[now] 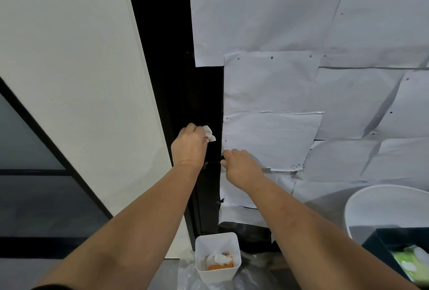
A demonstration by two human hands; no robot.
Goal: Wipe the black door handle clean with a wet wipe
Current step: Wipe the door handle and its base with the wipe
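white bin (217,258) w/ used wipes below black door handle (214,162) | I see L hand (190,145) clutching wet wipe (209,133) above handle | R hand (241,166) pinching handle end | wiping underway, finish unclear

Overlapping sheets of creased white paper (301,34) cover the door's surface. Below stands a small square white plastic bin (217,259) holding crumpled tissue and something orange. A round white tub (383,203) sits at right, beside a black box (385,245).
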